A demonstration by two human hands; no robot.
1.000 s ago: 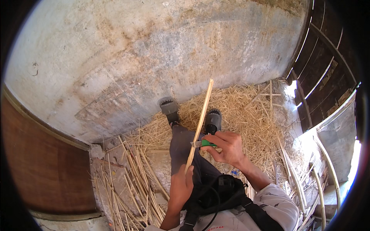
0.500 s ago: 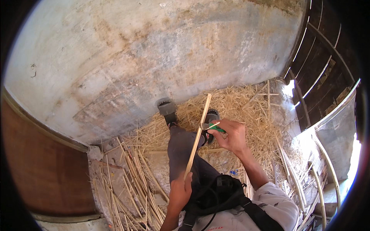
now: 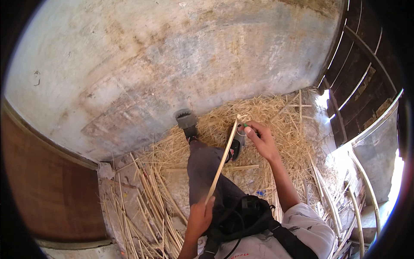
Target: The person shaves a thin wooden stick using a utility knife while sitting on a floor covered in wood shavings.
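My left hand is closed round the lower end of a long pale wooden strip, which slants up and away over my leg. At the strip's far end my right hand grips a small green-handled blade tool. Most of the tool is hidden by my fingers, so its exact kind is unclear. A curled shaving stands out at the strip's tip, beside the tool.
Straw-like shavings cover the floor beneath my sandalled feet. Several long strips lie in a heap at the left, with more poles at the right. A stained wall rises ahead. A brown panel stands at the left.
My right hand has moved the tool up along the strip to its far end. The strip's tip has shifted slightly right and lower. My left hand keeps its hold.
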